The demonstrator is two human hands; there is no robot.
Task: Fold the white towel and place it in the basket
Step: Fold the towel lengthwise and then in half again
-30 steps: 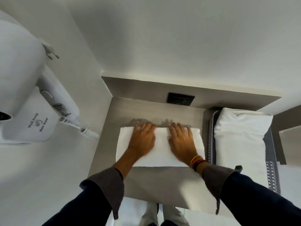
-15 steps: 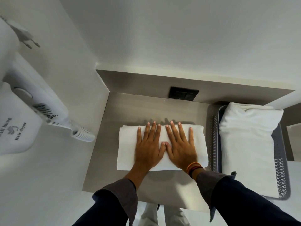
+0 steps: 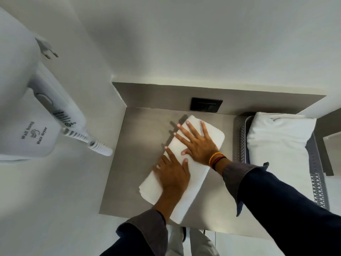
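Note:
A white towel (image 3: 191, 183), folded into a long narrow strip, lies diagonally on the grey counter (image 3: 140, 145), running from near left to far right. My left hand (image 3: 172, 171) lies flat on its near half, fingers spread. My right hand (image 3: 198, 143) presses flat on its far half, palm down with fingers apart. Neither hand grips the cloth. A grey perforated basket (image 3: 239, 139) stands at the right edge of the counter and holds a stack of folded white towels (image 3: 278, 145).
A white wall-hung hair dryer (image 3: 36, 111) with a coiled cord (image 3: 92, 143) hangs on the left wall. A black socket plate (image 3: 205, 104) sits in the back panel. The counter's front edge runs just below the towel.
The towel has turned from lying crosswise to lying diagonally. My hands, side by side before, now rest one behind the other along it.

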